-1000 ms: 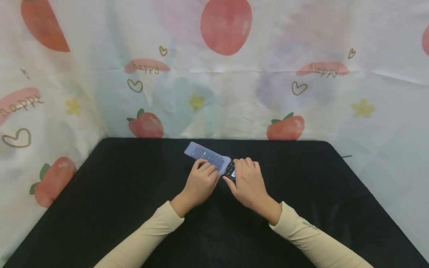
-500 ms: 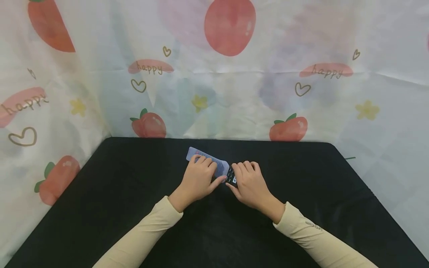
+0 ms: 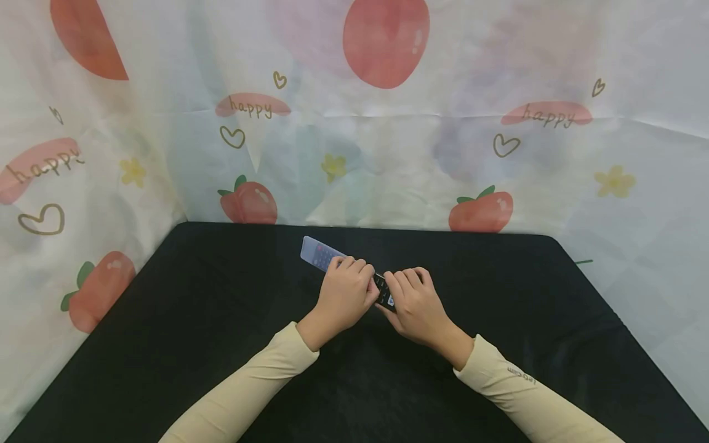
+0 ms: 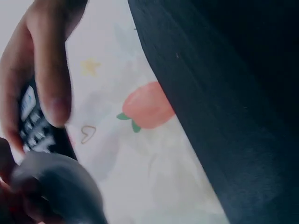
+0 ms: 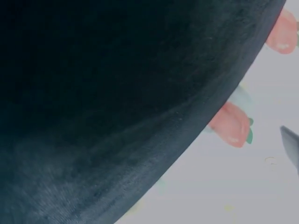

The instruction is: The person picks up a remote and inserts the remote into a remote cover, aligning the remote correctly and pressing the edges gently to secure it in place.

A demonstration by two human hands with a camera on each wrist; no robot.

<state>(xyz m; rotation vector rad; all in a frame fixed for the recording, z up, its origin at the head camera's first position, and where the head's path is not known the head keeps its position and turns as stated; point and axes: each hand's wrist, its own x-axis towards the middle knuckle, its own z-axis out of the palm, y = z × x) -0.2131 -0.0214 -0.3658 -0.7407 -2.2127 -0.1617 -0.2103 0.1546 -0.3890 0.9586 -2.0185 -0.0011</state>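
Remote at centre of head view, right hand gripping its bare end; left hand grips clear cover and hides the join, can't tell how far in; cover blurred, cut off at bottom left of left-wrist view; grey sliver at right-wrist view's right edge unclear

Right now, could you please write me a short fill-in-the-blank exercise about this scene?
1. The left hand grips the translucent cover, and the right hand holds the bare, button-covered end of a ____.
2. The tabletop is ____ in colour.
3. The word printed on the backdrop is ____.
4. Of the two wrist views, only the ____ one shows any hand.

Missing words: remote control; black; happy; left.
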